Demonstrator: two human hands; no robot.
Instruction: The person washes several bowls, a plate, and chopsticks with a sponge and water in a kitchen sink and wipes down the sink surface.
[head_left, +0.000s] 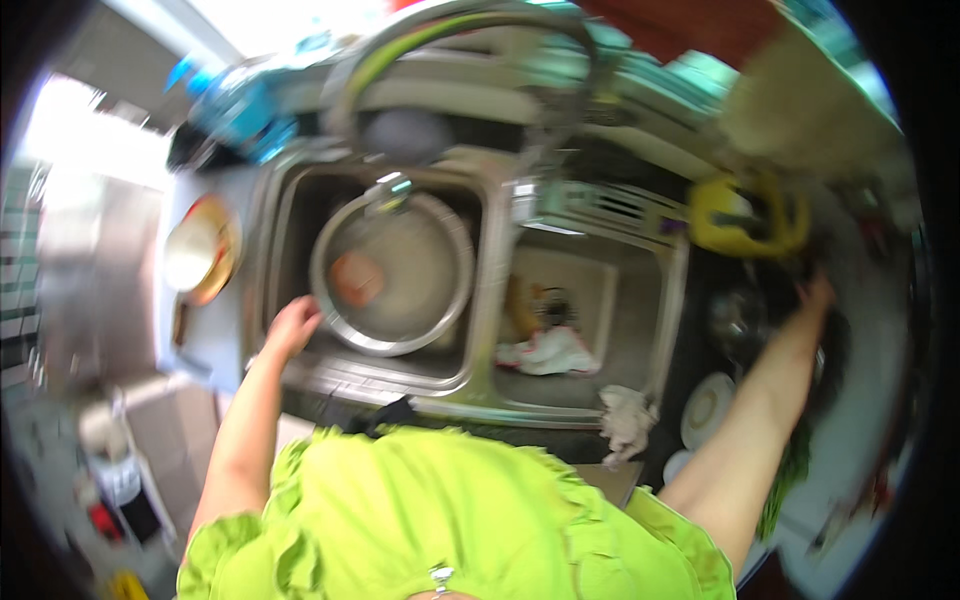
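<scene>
A round metal basin (391, 330) stands in the left sink bowl (480, 247), below the faucet head, with cloudy liquid and an orange-brown piece (357, 279) in it. My left hand (295, 324) is at the basin's lower left rim; blur hides whether its fingers grip it. Far to the right, my right hand (816, 291) reaches over the dark counter near a yellow plastic basket (724, 217); its fingers are blurred and what they touch cannot be told. In the right sink bowl a white cloth with red edging (551, 352) lies by the drain (555, 307).
Left of the sink, a white bowl (191, 251) rests on a light blue board (214, 337). A blue bottle (240, 112) stands behind. A crumpled cloth (626, 424) hangs at the sink's front right corner. Plates (706, 409) and leafy greens (784, 480) lie under or beside my right arm.
</scene>
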